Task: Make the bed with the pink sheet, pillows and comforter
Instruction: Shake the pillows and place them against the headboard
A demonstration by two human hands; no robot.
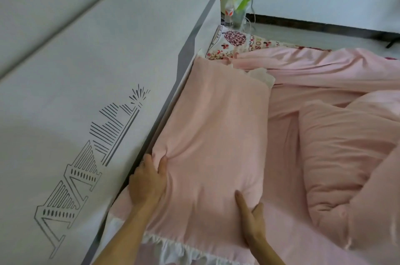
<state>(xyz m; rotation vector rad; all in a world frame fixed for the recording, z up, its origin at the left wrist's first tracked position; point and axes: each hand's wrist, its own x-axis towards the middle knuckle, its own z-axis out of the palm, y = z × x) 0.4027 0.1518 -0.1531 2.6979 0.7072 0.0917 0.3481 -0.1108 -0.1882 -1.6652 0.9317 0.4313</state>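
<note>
A pink pillow (216, 126) with a white frilled edge lies along the headboard (91, 83). My left hand (149, 180) grips its near left corner, the thumb dug into the bunched fabric. My right hand (252, 219) holds the near right edge, fingers underneath and thumb on top. A second pink pillow (337, 147) lies to the right on the pink sheet (281, 117). The pink comforter (324, 65) is rumpled across the far side and the right of the bed.
A floral patterned cloth (236, 42) shows at the far corner of the bed. Beyond it stand a plastic bottle (229, 12) and green items (242, 5) with thin cords. The white headboard with a grey line drawing fills the left.
</note>
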